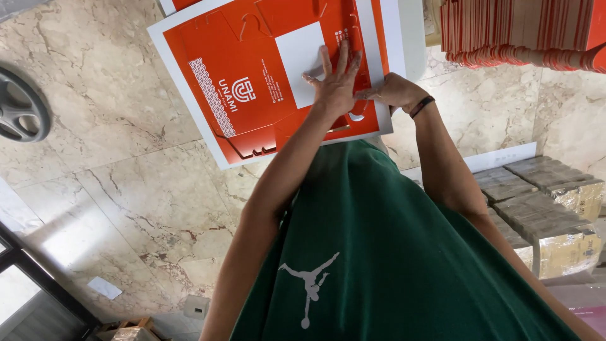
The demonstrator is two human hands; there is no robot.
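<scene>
Orange card sheet lies flat beneath left hand, right hand.

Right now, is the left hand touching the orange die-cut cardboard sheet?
Touching. The head view shows the left hand pressed flat, fingers spread, on the orange cardboard sheet, with no gap under the palm.
</scene>
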